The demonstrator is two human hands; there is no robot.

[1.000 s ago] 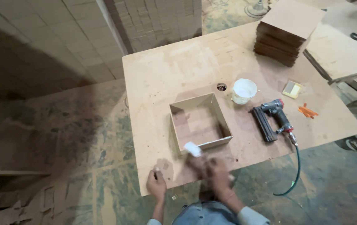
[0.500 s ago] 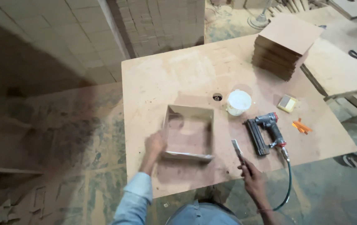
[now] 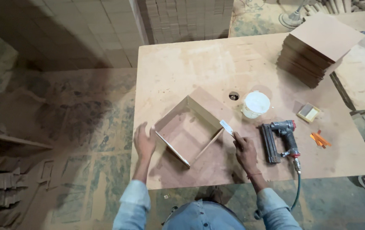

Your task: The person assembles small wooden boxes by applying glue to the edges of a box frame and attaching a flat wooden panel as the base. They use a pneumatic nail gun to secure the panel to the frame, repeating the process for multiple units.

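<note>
Since the earlier frame the open wooden box [image 3: 189, 130] has been turned to sit diagonally on the plywood table [image 3: 182, 64]. Left hand [image 3: 144, 142] lies flat and spread, just beside the box's left corner; contact cannot be confirmed. Right hand [image 3: 245, 150] is closed around a small flat spatula-like tool [image 3: 226, 127], its blade at the box's right wall. Nail gun [image 3: 279, 138] and white tub [image 3: 255, 104] lie nearby.
</note>
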